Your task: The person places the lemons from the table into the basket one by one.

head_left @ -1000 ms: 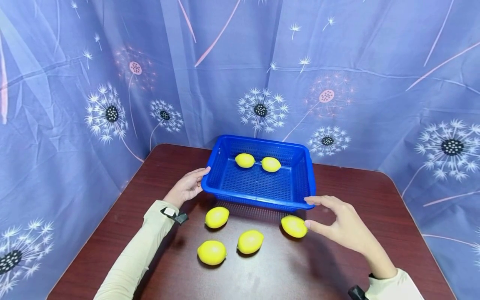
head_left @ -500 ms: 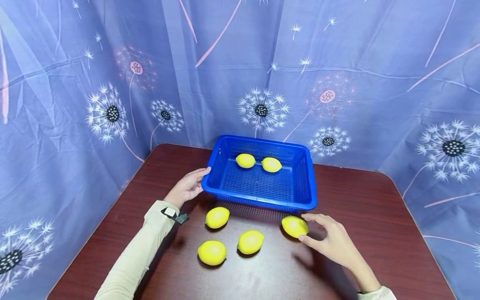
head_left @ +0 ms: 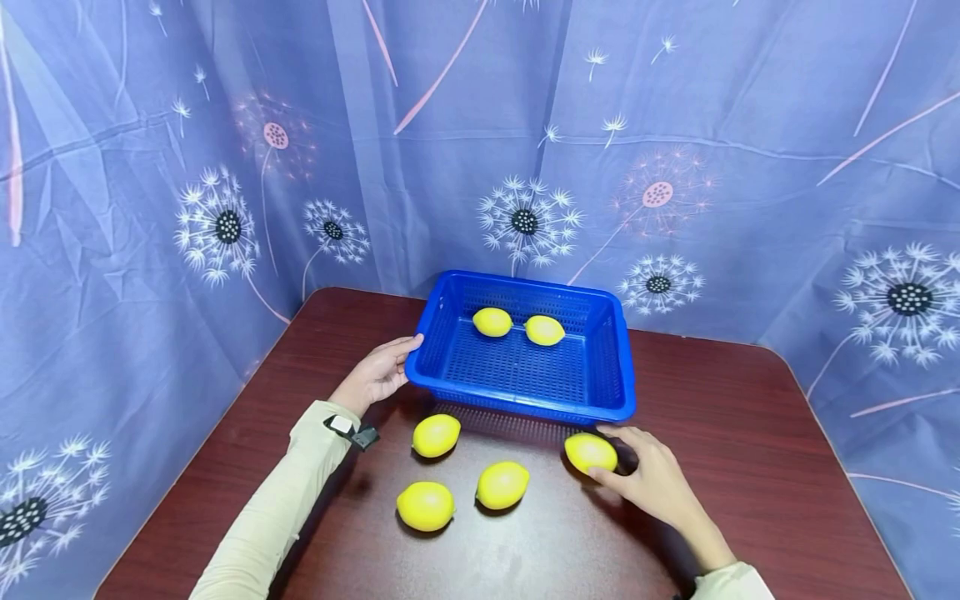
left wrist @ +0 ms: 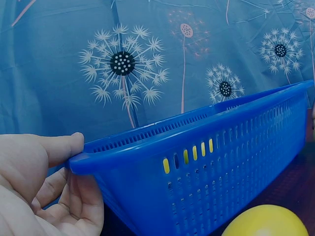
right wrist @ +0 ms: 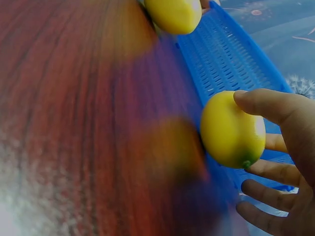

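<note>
My left hand (head_left: 377, 372) grips the left end of a blue plastic basket (head_left: 517, 400); in the left wrist view the thumb lies over the rim and the fingers curl beneath it. Two yellow lemons, a left one (head_left: 492, 322) and a right one (head_left: 544, 330), lie inside the basket. Below its front right corner, my right hand (head_left: 654, 477) has thumb and fingers around a lemon (head_left: 589, 452). The right wrist view shows the thumb (right wrist: 261, 102) against this lemon's skin, with the index and middle fingers at its other side.
Three more lemons lie on the brown wooden table (head_left: 720, 392): one near the basket (head_left: 436, 436), one at the middle (head_left: 502, 485) and one at the front left (head_left: 426, 506). A blue dandelion-print curtain (head_left: 450, 167) hangs behind the table and along its sides.
My right hand has left the basket's front right corner, coming down and left until its thumb and fingers close around the nearby lemon. The left hand and basket have stayed in place.
</note>
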The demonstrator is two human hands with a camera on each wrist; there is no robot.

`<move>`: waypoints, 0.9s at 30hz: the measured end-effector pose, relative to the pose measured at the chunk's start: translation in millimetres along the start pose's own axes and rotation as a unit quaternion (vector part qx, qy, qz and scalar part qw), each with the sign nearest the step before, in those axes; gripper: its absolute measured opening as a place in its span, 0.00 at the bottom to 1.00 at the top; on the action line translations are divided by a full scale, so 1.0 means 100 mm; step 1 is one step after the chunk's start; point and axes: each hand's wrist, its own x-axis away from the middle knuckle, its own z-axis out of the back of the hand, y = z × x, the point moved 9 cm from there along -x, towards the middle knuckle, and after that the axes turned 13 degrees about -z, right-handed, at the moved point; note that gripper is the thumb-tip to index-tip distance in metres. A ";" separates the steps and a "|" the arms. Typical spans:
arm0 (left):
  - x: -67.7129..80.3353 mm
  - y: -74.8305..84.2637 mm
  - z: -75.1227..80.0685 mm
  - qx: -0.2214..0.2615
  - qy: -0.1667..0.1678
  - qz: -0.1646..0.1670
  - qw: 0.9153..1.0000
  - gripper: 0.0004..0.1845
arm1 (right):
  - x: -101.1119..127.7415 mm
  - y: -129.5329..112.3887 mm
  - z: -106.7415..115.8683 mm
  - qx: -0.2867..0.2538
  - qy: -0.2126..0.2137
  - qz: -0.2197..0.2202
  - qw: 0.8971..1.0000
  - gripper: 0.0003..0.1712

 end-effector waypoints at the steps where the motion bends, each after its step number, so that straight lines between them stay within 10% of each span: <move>1: 0.00 0.00 0.00 0.001 0.001 0.001 1.000 0.07 | -0.01 0.01 -0.02 0.000 -0.004 -0.005 1.000 0.36; 27: -0.02 0.00 0.02 -0.009 -0.008 0.002 1.000 0.11 | 0.06 -0.04 0.00 -0.003 0.013 -0.003 1.000 0.31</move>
